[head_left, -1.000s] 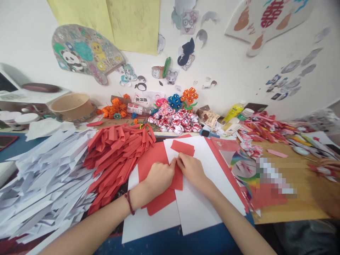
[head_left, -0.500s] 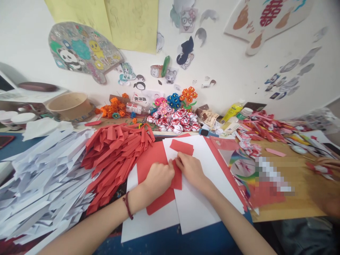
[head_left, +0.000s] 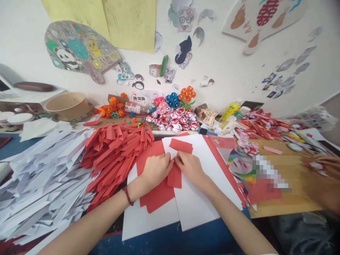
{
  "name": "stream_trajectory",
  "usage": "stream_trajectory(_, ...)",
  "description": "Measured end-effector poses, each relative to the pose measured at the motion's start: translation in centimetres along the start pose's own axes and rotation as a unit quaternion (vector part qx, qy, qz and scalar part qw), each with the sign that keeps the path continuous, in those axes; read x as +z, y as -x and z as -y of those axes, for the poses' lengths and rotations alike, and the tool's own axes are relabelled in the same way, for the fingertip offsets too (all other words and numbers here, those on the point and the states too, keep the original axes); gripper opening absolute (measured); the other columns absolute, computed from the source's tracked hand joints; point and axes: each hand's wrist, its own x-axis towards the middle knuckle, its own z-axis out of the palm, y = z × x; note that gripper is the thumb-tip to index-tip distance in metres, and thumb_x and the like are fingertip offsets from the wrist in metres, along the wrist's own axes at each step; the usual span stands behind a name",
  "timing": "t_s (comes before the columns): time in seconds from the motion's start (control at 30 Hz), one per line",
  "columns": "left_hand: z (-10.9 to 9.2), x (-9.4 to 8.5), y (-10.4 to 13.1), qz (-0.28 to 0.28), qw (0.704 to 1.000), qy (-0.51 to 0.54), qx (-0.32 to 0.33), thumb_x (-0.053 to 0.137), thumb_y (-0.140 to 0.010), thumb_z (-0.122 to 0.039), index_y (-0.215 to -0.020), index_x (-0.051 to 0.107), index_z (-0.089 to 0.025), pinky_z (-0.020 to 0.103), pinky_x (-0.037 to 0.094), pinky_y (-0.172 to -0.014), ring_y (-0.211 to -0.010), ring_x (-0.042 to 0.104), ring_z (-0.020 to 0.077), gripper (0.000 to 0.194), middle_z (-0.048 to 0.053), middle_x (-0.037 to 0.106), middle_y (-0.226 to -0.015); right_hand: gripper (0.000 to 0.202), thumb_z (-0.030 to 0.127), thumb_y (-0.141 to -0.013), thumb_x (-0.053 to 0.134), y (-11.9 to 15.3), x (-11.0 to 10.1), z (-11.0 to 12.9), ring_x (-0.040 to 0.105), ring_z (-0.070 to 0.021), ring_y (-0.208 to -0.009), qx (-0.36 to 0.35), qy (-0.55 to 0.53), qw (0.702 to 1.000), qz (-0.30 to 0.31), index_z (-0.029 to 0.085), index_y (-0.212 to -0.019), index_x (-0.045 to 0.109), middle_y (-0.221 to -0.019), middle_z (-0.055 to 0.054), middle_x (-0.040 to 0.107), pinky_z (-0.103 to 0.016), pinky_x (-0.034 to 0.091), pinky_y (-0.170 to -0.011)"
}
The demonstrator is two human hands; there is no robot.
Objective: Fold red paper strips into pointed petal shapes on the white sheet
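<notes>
A person's left hand (head_left: 155, 171) and right hand (head_left: 190, 166) met over a small red paper slip (head_left: 174, 178) at a crowded desk, the thumb and forefinger of each pinching its upper end, the other fingers curled inward. The two sets of fingertips were close together and hid the pinched edge, so how far the paper was folded could not be told. The rest of the slip reached from below the fingers toward the wearer, its left part over larger red sheets (head_left: 160, 200) and its right over white paper (head_left: 204, 202). Just beyond the fingertips, a second red piece (head_left: 181, 145) rested on the white paper; farther out in the same direction sat a heap of red-and-white flowers (head_left: 176, 120), with a blue watch (head_left: 204, 131) to the right of it. Left of the fingers spread a pile of folded red strips (head_left: 114, 148) and, past that, a larger pile of white strips (head_left: 47, 177). A dark red bracelet (head_left: 128, 196) circled the left wrist, behind the fingers. To the right of the fingers, past the white paper, lay a clear plastic packet (head_left: 240, 166) with a rainbow pattern, and well apart at the far right a co-worker's hand (head_left: 330, 163) was at a red-and-white item (head_left: 316, 165). High beyond the fingers, a fan-shaped board (head_left: 85, 53) bearing a panda hung on the wall (head_left: 225, 74)
</notes>
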Motion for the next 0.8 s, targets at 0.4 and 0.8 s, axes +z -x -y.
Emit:
stream_trajectory(0.4,1.2,0.4,-0.5,-0.032,0.955,0.294,-0.031,0.051,-0.088,-0.035,-0.081,0.062,-0.017,0.022,0.035,-0.055,-0.059,0.056,0.0129,0.022,0.001,0.065,-0.066,0.024,0.042,-0.089,0.052,-0.4,-1.0,-0.9,0.056,-0.0136,-0.071,0.009,-0.306,0.952,0.013,0.022,-0.091,0.063,-0.082,0.001,0.065,-0.025,0.039,-0.064)
stream_trajectory(0.8,1.0,-0.1,-0.3,-0.05,0.932,0.36,-0.005,0.052,-0.089,-0.031,-0.08,0.062,-0.015,0.021,0.033,-0.055,-0.057,0.052,0.0109,0.021,0.0,0.062,-0.064,0.031,0.048,-0.084,0.058,-0.5,-1.2,-1.2,0.047,-0.0102,-0.06,0.002,-0.457,0.888,0.051,0.018,-0.074,0.054,-0.068,0.004,0.053,-0.024,0.037,-0.057)
